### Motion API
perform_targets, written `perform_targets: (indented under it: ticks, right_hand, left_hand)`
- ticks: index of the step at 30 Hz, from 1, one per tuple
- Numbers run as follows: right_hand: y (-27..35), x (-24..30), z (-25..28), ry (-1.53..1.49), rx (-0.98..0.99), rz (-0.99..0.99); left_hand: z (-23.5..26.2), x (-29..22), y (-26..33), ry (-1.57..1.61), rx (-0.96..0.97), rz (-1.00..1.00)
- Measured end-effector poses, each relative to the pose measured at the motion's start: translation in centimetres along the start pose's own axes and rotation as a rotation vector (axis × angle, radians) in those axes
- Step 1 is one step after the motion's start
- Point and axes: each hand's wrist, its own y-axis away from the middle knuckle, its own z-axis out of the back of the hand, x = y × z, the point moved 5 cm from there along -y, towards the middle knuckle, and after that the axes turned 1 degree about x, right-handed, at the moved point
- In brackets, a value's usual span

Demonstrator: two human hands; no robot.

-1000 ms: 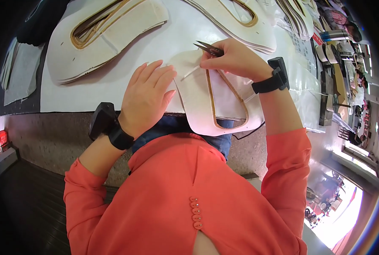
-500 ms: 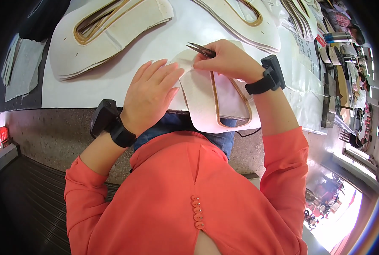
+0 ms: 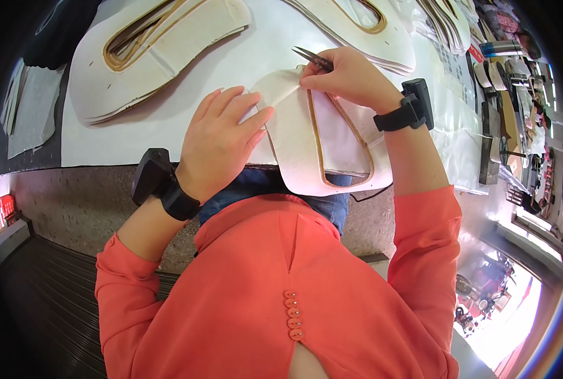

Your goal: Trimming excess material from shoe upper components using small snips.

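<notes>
White tabletop [image 3: 167, 126] bears cream piece [image 3: 294, 145]; left hand [image 3: 221, 142] flattens it; right hand [image 3: 351, 79] pinches tweezers [image 3: 311, 58].

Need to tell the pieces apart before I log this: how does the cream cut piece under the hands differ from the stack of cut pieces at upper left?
The cream cut piece is a single layer; the stack of cut pieces is several layers. The piece overhangs the table's front edge, the left hand pressing it and the right hand holding tweezers; the stack lies untouched, fully on the table. Both are cream with a tan-edged cut-out.
</notes>
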Motion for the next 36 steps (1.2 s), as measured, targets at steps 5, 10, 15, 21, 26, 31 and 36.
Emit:
perform_targets:
  ticks: [5,10,15,21,26,31,36]
  right_hand:
    - [-0.2,-0.3,0.2,0.021,-0.051,-0.021]
    - [-0.8,0.0,0.2,0.147,-0.097,0.003]
    - [-0.2,0.5,-0.1,0.21,-0.166,0.056]
    - [3.5,1.3,-0.2,0.322,-0.319,0.196]
    - [7.4,0.3,1.1,0.426,-0.45,0.207]
    - [10.6,1.2,0.1,0.517,-0.478,0.199]
    - [12.0,2.9,-3.8,0.516,-0.478,0.252]
  left_hand:
    - [0.1,0.0,-0.4,0.016,-0.017,-0.005]
    - [-0.2,0.0,-2.0,0.042,-0.091,-0.11]
    - [-1.6,0.1,-4.1,0.061,-0.035,-0.244]
    - [-1.7,-0.1,-4.8,0.054,0.131,-0.266]
    - [-2.0,0.0,-5.0,0.031,0.139,-0.295]
    - [-1.9,-0.1,-5.2,0.031,0.154,-0.278]
    - [-2.1,0.1,-5.5,0.049,0.14,-0.287]
